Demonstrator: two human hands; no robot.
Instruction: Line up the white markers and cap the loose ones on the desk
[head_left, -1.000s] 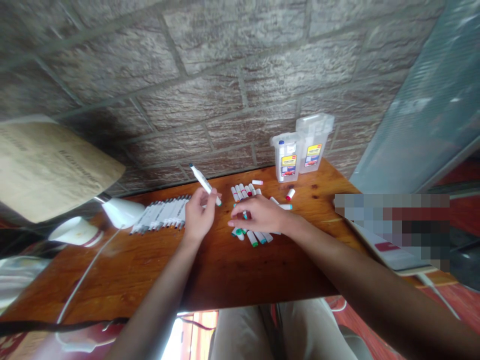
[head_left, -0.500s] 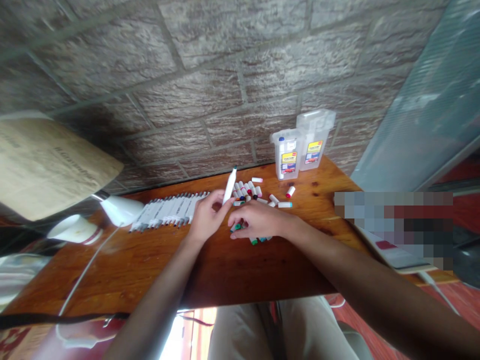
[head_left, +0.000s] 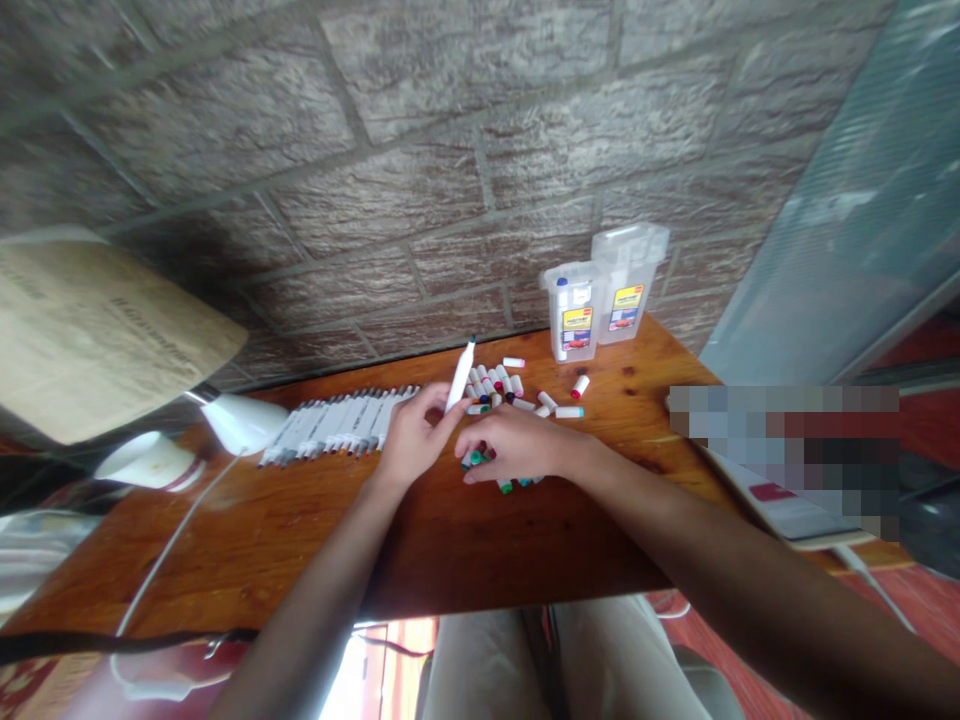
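Note:
My left hand (head_left: 411,437) pinches a white marker (head_left: 460,375) by its lower end, and its dark tip points up and away from me. My right hand (head_left: 517,446) rests palm down over a scatter of loose marker caps (head_left: 517,384) on the wooden table (head_left: 300,530). Its fingertips are curled among the green and teal caps. Whether they grip one is hidden. To the left of my left hand a row of white markers (head_left: 337,424) lies side by side.
Two clear plastic marker boxes (head_left: 600,297) stand at the back against the brick wall. A white lamp (head_left: 236,420) and its cable sit at the left, beside a cup (head_left: 146,462). A white device with a cable lies at the right table edge.
My left hand turned the marker from leaning left to pointing up and right, with the dark tip now on top. My right hand slid slightly toward me over the caps.

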